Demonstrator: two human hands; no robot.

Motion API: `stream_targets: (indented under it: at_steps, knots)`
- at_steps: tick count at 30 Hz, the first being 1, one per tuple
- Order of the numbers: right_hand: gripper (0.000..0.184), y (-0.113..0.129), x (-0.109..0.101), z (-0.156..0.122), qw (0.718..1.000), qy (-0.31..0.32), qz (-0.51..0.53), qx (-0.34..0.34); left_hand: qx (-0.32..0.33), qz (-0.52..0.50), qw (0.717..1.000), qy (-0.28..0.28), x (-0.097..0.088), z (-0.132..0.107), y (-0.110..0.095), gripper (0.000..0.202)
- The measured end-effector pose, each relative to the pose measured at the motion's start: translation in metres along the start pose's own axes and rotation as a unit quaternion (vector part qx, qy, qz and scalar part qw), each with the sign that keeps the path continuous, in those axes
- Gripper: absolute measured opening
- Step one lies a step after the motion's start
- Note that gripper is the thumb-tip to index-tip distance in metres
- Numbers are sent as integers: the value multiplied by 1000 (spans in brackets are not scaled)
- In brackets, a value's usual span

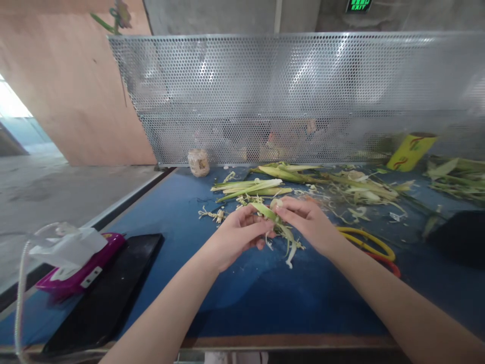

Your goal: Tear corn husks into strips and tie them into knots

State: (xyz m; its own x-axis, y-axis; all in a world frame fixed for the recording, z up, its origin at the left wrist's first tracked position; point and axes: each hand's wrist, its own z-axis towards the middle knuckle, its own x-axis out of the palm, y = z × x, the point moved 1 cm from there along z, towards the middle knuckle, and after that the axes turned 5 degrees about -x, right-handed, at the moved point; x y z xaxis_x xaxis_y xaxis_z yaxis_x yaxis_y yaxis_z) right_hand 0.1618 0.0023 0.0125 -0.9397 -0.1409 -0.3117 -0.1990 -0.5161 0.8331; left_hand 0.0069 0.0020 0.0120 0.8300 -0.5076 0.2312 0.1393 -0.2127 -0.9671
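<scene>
While both hands point(239, 231), fingers curled nearly closed, pinch leafy strips point(265, 210), a jar point(199, 163) stands beyond, contents unclear

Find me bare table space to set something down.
Table: bare between left forearm and right forearm, towards the near edge, and between the jar, black slab and left hand. Crowded: beyond the right hand, where leaves spread toward the yellow roll.

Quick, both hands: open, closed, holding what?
Left hand: closed, holding a green husk strip.
Right hand: closed, pinching a pale piece right by that strip; whether they're joined, can't tell.
</scene>
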Motion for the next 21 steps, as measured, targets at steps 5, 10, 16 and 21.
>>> stream_targets:
  at_steps: [5,10,16,21]
  knots:
    - [21,-1,2,-1,1000,-4,1,22,37,27,998,-53,1,0,1,34]
    - [19,-6,5,-3,1000,-22,19,6,59,25,997,-51,2,1,1,30]
    - [21,-7,8,-3,999,-13,47,1,43,30,999,-9,2,1,2,32]
    - [18,-4,7,-3,998,5,55,14,48,66,996,-39,3,1,0,26]
